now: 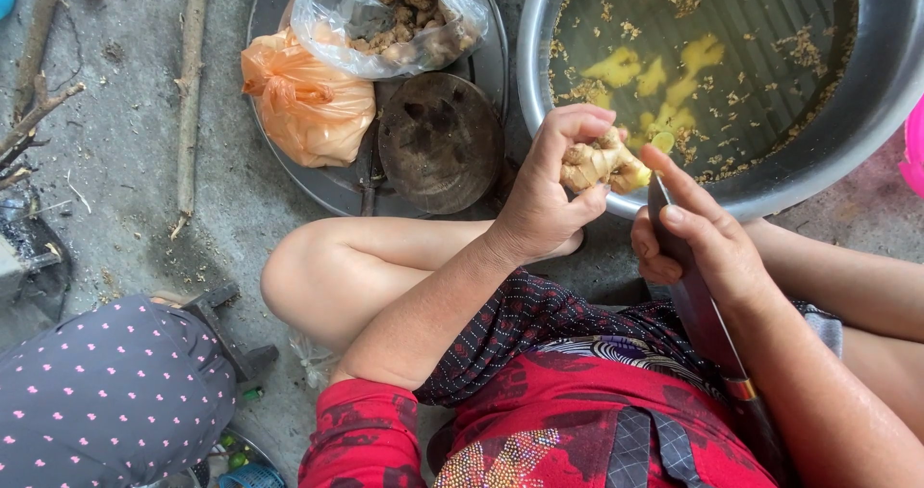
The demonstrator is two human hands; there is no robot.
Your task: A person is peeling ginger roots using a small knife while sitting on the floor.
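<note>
The left hand (544, 194) is pinching a knobbly piece of ginger root (602, 161) between thumb and curled fingers, holding it in the air just over the near rim of the big steel basin (866, 93). The right hand (698, 233) is wrapping around a long knife (703, 315), forefinger lying along the blade's back, the blade's upper end reaching up beside the ginger at its yellow, freshly cut end, while the handle is running back under the forearm.

Judging from this, the main risk is a slip: the ginger is lumpy and probably wet, the left thumb is sitting close to the blade, and a hard push on a knot could send the edge into thumb or fingertips. The piece could also drop into the basin's cloudy water, where peeled yellow pieces (654, 74) and scraps are already floating.

Going left to right around them: another person's dotted trouser leg (115, 392), dry sticks (188, 84) on the concrete floor, an orange plastic bag (308, 103), a clear bag of unpeeled ginger (404, 16) and a dark round lid (441, 141) on a metal tray (274, 7). The person's own bare knee (327, 276) is crowding the left elbow
</note>
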